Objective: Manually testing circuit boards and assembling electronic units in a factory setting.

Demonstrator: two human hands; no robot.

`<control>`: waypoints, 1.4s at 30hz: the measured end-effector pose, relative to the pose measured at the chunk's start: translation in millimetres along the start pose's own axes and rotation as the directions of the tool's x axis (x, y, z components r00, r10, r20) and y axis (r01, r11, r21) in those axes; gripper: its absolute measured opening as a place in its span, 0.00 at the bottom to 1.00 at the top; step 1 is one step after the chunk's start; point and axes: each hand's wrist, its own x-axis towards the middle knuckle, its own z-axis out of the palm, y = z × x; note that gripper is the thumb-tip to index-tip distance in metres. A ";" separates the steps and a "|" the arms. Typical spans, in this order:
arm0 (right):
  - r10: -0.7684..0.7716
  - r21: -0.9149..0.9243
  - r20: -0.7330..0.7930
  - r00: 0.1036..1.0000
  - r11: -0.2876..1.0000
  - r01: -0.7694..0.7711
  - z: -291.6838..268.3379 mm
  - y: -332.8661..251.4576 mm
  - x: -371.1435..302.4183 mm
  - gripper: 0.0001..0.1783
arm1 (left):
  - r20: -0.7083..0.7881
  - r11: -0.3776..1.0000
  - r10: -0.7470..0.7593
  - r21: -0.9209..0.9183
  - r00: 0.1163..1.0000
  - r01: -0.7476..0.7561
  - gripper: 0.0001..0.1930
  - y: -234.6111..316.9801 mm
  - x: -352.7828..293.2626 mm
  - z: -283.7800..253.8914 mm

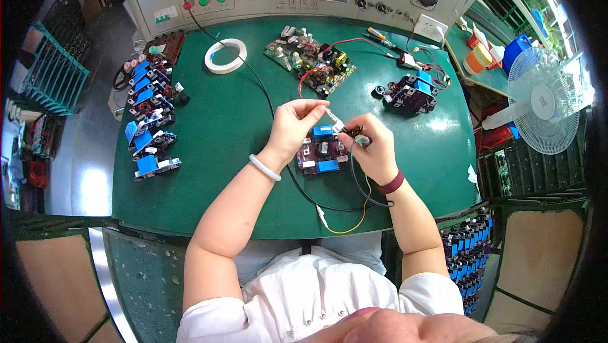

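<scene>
While the green bench mat point(228, 153) spreads wide under both forearms, the small dark circuit board point(320, 156) with blue components lies flat just beneath the hands, touching neither. It looks light, stiff and fragile, best taken by its bare edges, away from the soldered parts. A row of similar boards point(149, 115) sits well to the left of the left hand, a larger populated board point(310, 58) lies beyond the fingers, and a tape ring point(225, 56) rests farther off. The left hand point(296, 123) pinches a small white connector point(334, 120) on thin, limp wire, wrist cocked upward. The right hand point(370, 147) is clenched around a black cable point(358, 188), fingertips meeting the connector.
</scene>
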 end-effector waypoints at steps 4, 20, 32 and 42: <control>-0.051 0.001 -0.033 0.998 0.999 0.051 -0.3 7.1 0.0 0.12 | -0.114 0.999 0.047 -0.009 0.992 -0.048 0.09 -7.5 1.6 0.3; -0.057 -0.247 0.444 0.894 0.952 0.183 -46.1 0.1 -2.3 0.18 | -0.110 0.624 0.268 0.777 0.957 -0.085 0.05 20.0 -4.0 -55.8; -0.224 -0.373 0.395 0.891 0.847 0.379 -40.6 -8.7 -5.9 0.21 | -0.126 0.660 0.210 0.750 0.970 -0.045 0.06 24.0 -2.8 -56.9; -0.193 -0.549 0.011 0.981 0.819 0.167 -58.6 15.0 5.8 0.10 | -0.080 0.645 0.238 0.758 0.968 -0.096 0.06 22.7 -4.8 -61.1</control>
